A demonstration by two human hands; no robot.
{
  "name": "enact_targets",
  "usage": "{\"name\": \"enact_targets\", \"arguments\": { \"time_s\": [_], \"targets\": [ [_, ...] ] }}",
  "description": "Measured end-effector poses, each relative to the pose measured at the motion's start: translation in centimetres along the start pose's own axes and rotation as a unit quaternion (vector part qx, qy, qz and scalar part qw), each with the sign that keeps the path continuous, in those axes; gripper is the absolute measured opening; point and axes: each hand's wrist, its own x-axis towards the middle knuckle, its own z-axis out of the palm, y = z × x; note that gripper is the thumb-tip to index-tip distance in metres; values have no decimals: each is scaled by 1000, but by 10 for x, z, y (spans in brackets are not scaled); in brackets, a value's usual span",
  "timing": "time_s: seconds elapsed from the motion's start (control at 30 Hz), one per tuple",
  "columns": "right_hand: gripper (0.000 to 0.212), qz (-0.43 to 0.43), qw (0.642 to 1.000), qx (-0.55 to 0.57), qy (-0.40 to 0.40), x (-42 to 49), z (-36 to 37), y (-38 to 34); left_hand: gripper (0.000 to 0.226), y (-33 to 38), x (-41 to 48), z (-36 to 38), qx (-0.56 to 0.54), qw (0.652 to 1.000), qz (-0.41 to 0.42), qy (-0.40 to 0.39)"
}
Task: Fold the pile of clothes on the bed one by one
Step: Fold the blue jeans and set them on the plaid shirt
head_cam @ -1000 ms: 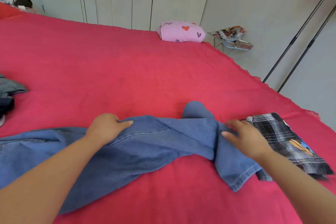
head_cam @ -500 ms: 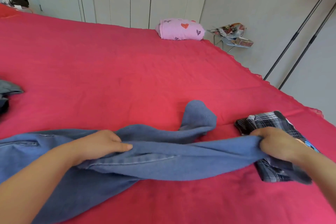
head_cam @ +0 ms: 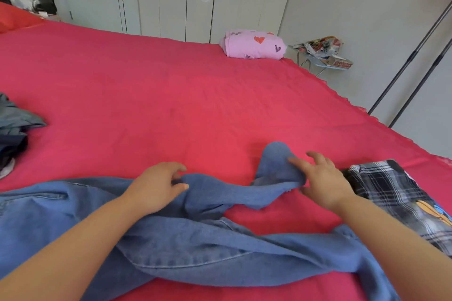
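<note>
1 jeans (head_cam: 220, 251) (denim) | left hand (head_cam: 156, 188) grips | right hand (head_cam: 322, 178) rests outspread | 1 plaid garment (head_cam: 391, 190)

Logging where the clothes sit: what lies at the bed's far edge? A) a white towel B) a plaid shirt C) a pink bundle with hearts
C: the pink bundle printed with hearts lies at the far edge of the bed.

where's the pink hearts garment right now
In the head view, the pink hearts garment lies at the far right edge of the red bed, just left of the cluttered stand.
</note>
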Motion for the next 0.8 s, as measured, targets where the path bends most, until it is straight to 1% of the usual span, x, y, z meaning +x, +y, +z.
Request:
{"name": "enact_targets", "arguments": {
  "time_s": [0.03, 0.07, 0.1, 0.17, 0.23, 0.33, 0.4, 0.43, 0.5, 0.53, 0.57, 0.6, 0.67, 0.7, 0.77, 0.8],
  "targets": [
    [55, -11, 1000, -4, 26, 6, 1, -1, 49, -3, 3, 4, 21, 1000, 0, -10],
    [41, -27, 998, 15, 55, 11, -4, -1, 56, -7, 5, 6, 37, 999, -1, -20],
    [33, -39, 995, 46, 78, 14, -12, -1, 61, -11, 7, 7, 49, 998, -3, -28],
    [25, -24, 991, 83, 101, 14, -42, 2, 70, -19, 9, 10, 48, 998, -12, -46],
    [21, -11, 989, 84, 125, 13, -78, 7, 75, -22, 8, 10, 34, 997, -29, -60],
    [23, -23, 987, 7, 159, 13, -110, 10, 71, -26, 5, 11, 29, 997, -27, -67],
    [27, -30, 983, -69, 170, 15, -115, 12, 66, -28, 3, 13, 31, 997, -20, -68],
    [29, -31, 978, -87, 186, 16, -114, 13, 65, -30, 1, 14, 31, 997, -20, -75],
    [33, -46, 974, -75, 210, 22, -107, 14, 67, -34, -2, 19, 55, 992, -33, -111],
    [35, -51, 978, -48, 194, 24, -97, 16, 70, -36, -4, 23, 86, 985, -48, -144],
    [37, -48, 986, -17, 159, 26, -83, 19, 72, -37, -5, 28, 128, 973, -63, -181],
    [38, -37, 994, 7, 106, 26, -66, 22, 73, -37, -7, 32, 165, 960, -76, -212],
    [52, -2, 999, 45, -11, 15, -37, 29, 73, -36, -7, 36, 201, 946, -90, -236],
    [59, 16, 995, 86, -43, 8, -28, 33, 74, -34, -6, 36, 207, 946, -93, -234],
    [61, 42, 985, 165, -38, -5, -22, 44, 74, -25, -1, 34, 207, 950, -90, -214],
    [60, 52, 981, 184, -25, -10, -21, 51, 75, -18, 3, 34, 198, 957, -82, -197]
  ]
}}
